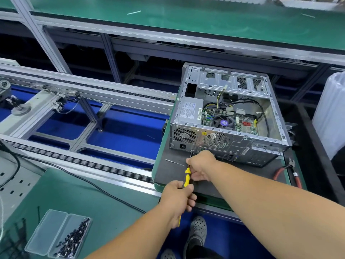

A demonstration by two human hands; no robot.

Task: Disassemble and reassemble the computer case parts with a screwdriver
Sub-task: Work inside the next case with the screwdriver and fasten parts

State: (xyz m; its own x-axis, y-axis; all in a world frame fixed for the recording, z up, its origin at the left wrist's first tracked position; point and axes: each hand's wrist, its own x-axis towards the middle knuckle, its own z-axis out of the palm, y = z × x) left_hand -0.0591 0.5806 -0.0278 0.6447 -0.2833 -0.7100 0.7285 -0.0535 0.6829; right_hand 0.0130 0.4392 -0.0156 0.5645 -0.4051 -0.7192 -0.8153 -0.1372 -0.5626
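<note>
At the computer case (225,116) rear, both hands' grip (179,195) (200,166) tight around the screwdriver (187,177).

A yellow-and-black screwdriver (187,177) is seen at six o'clock of the silver-grey computer case (226,116), whose rear is patterned with honeycomb holes. Red-handled pliers (290,172) are seen at four o'clock on a green-edged dark mat (242,176).

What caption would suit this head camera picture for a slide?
Both hands steer a yellow screwdriver toward the rear panel of an open computer case; left hand grips the handle, right hand steadies the shaft.
</note>
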